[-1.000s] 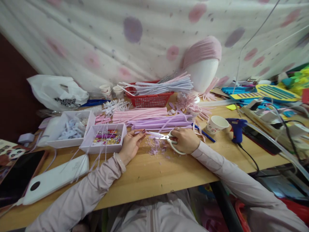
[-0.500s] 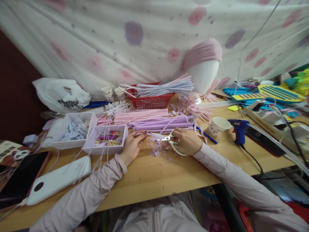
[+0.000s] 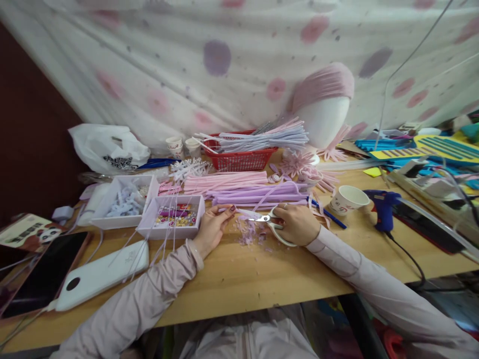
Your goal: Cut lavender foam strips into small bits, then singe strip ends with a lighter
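Observation:
My left hand (image 3: 211, 229) is closed in a pinch, thumb and forefinger on a thin light purple pipe cleaner (image 3: 244, 212) that stretches toward my right hand. In my right hand (image 3: 298, 225) is a pair of scissors (image 3: 265, 219) with white handles, its blades pointing left just below the pipe cleaner. Whether the blades touch it I cannot tell. Below them lies a small heap of purple fluff clippings (image 3: 247, 235). Directly behind are bundles of purple pipe cleaners (image 3: 258, 193) and pink pipe cleaners (image 3: 224, 182).
Left of my left hand stand a box of beads and gems (image 3: 187, 232) and another white box (image 3: 125, 223). A power bank (image 3: 108, 271) and phone (image 3: 45, 274) lie farther left. To the right are a paper cup (image 3: 348, 200), a blue pen (image 3: 333, 218) and a glue gun (image 3: 383, 209). Behind stands a red basket (image 3: 239, 160).
The whole view has swung slightly left, so everything sits farther right in the picture. Both hands keep their grips, and the scissors stay near the pipe cleaner.

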A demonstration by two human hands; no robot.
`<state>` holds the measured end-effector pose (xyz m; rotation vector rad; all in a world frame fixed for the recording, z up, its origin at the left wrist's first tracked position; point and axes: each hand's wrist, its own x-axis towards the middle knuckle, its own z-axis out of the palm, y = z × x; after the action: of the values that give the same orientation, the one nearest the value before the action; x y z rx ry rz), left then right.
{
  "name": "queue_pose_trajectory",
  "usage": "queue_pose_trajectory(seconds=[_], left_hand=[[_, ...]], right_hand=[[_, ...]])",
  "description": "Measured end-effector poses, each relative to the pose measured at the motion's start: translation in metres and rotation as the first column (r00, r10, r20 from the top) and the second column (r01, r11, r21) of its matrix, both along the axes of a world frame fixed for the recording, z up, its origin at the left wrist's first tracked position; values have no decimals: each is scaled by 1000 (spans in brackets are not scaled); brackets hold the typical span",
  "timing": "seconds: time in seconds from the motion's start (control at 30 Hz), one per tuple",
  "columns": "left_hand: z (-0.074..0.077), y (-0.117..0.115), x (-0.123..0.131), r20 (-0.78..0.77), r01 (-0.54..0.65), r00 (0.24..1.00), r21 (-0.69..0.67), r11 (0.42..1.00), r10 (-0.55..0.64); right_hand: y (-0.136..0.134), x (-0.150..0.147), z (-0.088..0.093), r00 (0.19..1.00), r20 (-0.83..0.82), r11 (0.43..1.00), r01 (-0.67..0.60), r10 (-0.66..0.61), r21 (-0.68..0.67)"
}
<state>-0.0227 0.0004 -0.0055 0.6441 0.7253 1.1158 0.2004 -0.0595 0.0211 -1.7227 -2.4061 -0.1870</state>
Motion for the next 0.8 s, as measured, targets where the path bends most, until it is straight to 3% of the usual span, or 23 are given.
queue_pose_trajectory(seconds=[0.8], left_hand=[[3, -1, 1, 4, -31, 1000, -35, 999, 31]], right_hand=[[0, -1, 1, 999, 3, 999, 38, -38, -24]])
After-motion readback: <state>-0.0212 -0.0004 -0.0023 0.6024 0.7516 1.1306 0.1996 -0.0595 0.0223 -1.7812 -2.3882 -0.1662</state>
